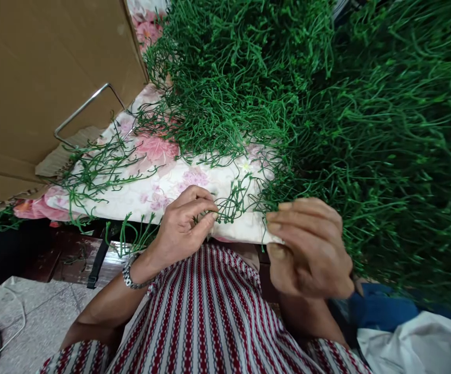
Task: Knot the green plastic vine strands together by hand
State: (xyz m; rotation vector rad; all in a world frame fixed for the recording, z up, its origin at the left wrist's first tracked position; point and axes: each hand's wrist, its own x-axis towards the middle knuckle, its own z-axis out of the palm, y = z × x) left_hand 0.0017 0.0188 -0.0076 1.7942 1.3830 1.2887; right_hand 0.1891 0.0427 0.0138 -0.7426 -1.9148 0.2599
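Note:
My left hand (184, 223) pinches a small bunch of thin green stems (235, 200) between thumb and forefinger, above the front edge of a flowered cloth (194, 176). The stems have little forked tips, and the bunch fans out to the right of the fingertips. More green stems (128, 234) hang below the cloth edge, just left of that hand. Slightly blurred, my right hand (311, 249) is closed, its thumb and fingers drawn together at the edge of the large green heap. Whatever lies between its fingertips is too small or hidden to make out.
A big heap of green stems (241, 78) covers the back and right. Loose stems (96, 166) lie on the cloth at the left. Beside them stand a cardboard box (54, 62) and a bent metal wire frame (83, 108). White fabric (420, 343) lies at lower right.

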